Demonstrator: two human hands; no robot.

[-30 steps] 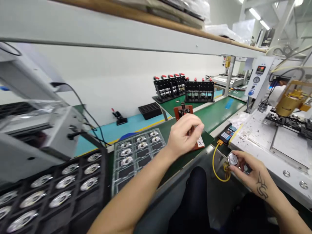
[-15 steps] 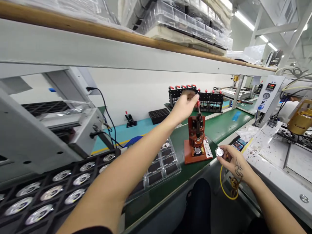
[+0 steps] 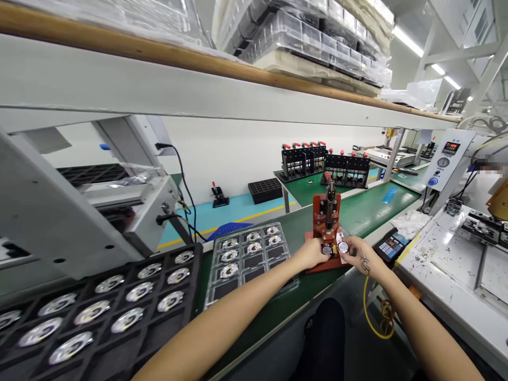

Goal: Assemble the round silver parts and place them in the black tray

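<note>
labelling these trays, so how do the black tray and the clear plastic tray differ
The black tray is opaque; the clear plastic tray is see-through. More round metal parts show in the black tray than in the clear plastic tray. The clear plastic tray lies nearer the red toggle-clamp fixture than the black tray. Both have divided compartments.

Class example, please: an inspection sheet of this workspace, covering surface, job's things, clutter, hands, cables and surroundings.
Surface: green bench top, partly covered.
Job's things: red fixture; black tray and clear tray, both partly filled with round metal pieces.
Clutter: crumpled white material.
Hands: left hand at fixture, grip unclear; right hand holds a silvery disc.
Cables: yellow cable looped below bench edge.
Surroundings: shelf above, bearing wrapped trays.
</note>
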